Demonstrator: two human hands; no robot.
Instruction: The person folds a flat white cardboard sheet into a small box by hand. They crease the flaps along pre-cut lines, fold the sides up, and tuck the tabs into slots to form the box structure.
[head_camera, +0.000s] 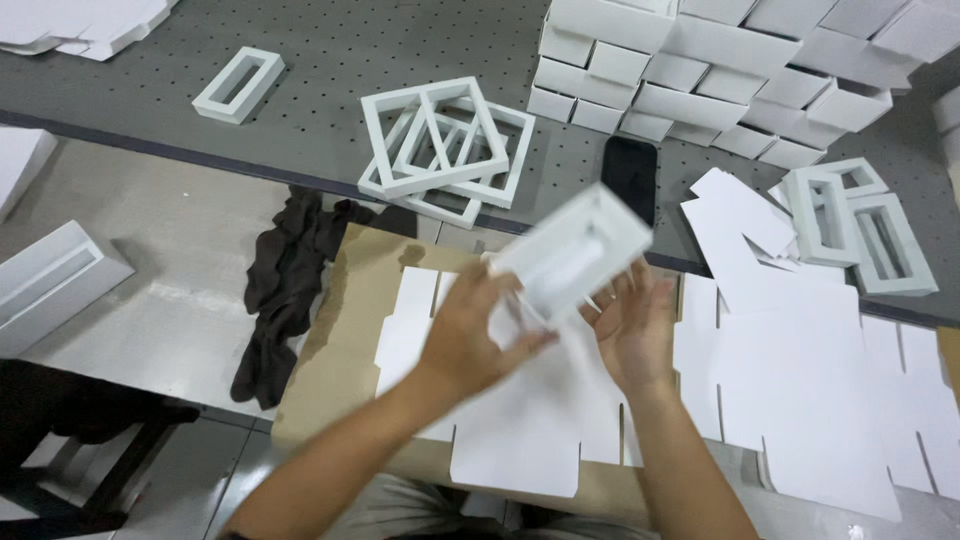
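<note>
The left hand (468, 335) grips 1 white box (572, 257), blurred, shallow, with a rectangular hollow; the right hand (632, 325) lies open-palmed just beneath it.

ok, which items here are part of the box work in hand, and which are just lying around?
In hand:
left hand
right hand
white box tray
flat die-cut blanks
white frames
stacked boxes

Lying about:
dark cloth
black phone
</note>
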